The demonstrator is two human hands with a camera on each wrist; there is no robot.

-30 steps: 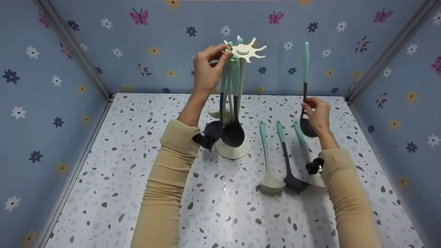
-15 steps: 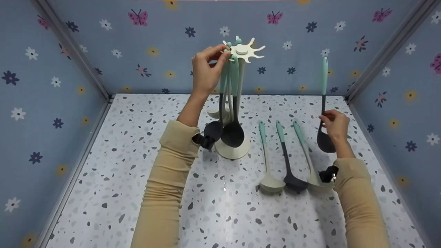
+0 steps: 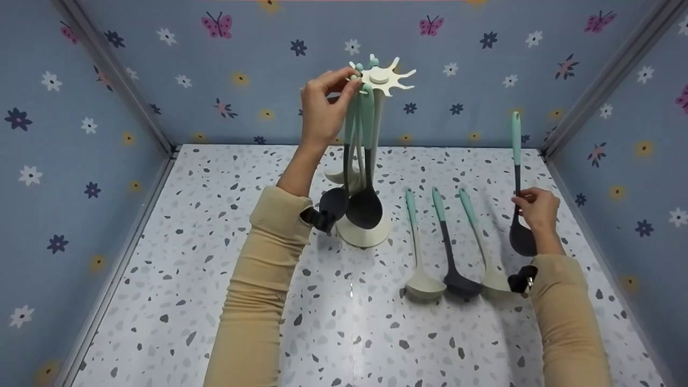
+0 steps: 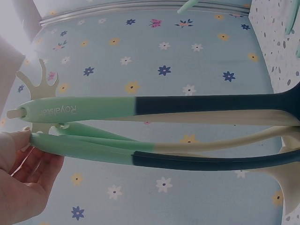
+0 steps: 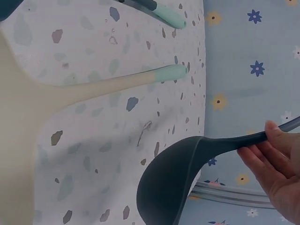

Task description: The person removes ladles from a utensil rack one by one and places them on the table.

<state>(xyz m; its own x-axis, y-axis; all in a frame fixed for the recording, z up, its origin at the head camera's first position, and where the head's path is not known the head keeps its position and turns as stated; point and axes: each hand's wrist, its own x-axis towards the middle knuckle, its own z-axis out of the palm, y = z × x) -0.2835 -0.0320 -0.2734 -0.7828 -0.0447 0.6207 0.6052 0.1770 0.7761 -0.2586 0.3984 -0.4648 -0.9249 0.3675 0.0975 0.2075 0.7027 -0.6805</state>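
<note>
My left hand (image 3: 325,105) is raised at the star-shaped top of a cream utensil stand (image 3: 379,78). Thumb and fingers pinch the handle end of a dark spoon (image 3: 333,203) with a green grip, as the left wrist view also shows. Another dark spoon (image 3: 365,209) hangs beside it, with cream utensils partly hidden behind. At the right, my right hand (image 3: 540,209) grips a dark ladle (image 5: 168,176) by its shaft just above the bowl, green handle pointing up. Its bowl is low over the table, to the right of the laid-out ladles.
On the speckled table (image 3: 215,301) a cream ladle (image 3: 424,286), a dark ladle (image 3: 461,285) and another cream ladle (image 3: 493,278) lie side by side, handles toward the back. Patterned blue panels (image 3: 269,54) enclose the table at the back and both sides.
My right hand has carried the dark ladle to the right and down, past the laid-out ladles. The left hand keeps its pinch at the stand.
</note>
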